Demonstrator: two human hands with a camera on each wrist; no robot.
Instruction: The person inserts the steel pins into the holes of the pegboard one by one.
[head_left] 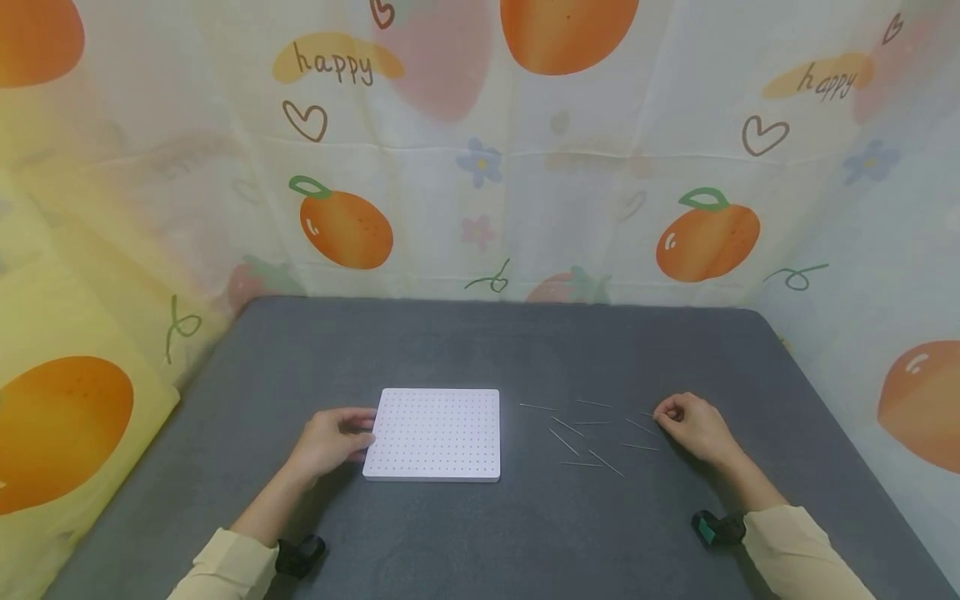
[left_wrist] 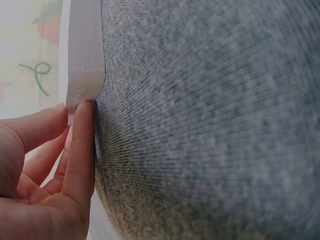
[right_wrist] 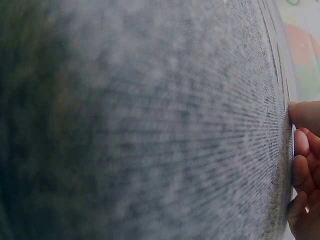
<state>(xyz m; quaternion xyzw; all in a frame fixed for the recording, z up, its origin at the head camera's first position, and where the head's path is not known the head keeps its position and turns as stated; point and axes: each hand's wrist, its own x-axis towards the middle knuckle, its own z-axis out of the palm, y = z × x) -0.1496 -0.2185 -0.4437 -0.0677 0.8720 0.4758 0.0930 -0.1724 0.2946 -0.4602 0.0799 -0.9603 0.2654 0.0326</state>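
Observation:
A white board (head_left: pixel 433 435) with rows of small holes lies flat on the dark grey table. My left hand (head_left: pixel 332 440) holds its left edge; in the left wrist view, the thumb and a finger meet the board's rounded corner (left_wrist: pixel 86 80). Off to the right, my right hand (head_left: pixel 696 423) rests low over the table, fingers curled, thumb and forefinger pinching the end of a thin metal needle (head_left: pixel 647 413). Most of that needle is hidden by the fingertips. Several similar needles (head_left: pixel 607 463) lie scattered between the board and this hand.
The grey table (head_left: pixel 465 542) has a cloth-like surface and rounded far corners. A fruit-printed curtain (head_left: pixel 555 208) hangs behind it and along both sides. Dark wrist devices (head_left: pixel 300 557) sit at both sleeve cuffs.

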